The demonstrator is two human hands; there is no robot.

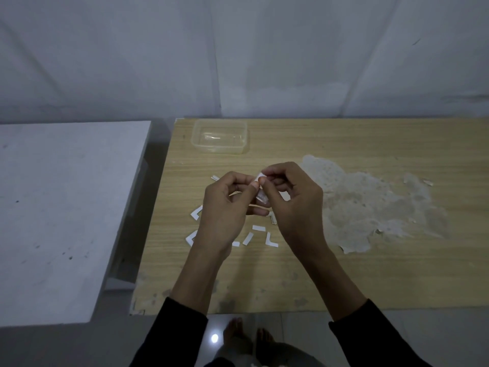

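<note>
Black sleeves (185, 329) end in left hand (225, 210) and right hand (293, 205), each grip pinching one small white paper piece (259, 187) above flat L-shaped scraps (270, 241) on the woodgrain tabletop (344, 274).

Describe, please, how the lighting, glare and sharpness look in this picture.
Head view: dim, flat light, no hard shadows; one glare spot on the floor tile; the left hand, right hand and the white piece they pinch look slightly soft.

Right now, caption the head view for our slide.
Left hand and right hand pinch a small white piece above paper scraps on the table.
</note>
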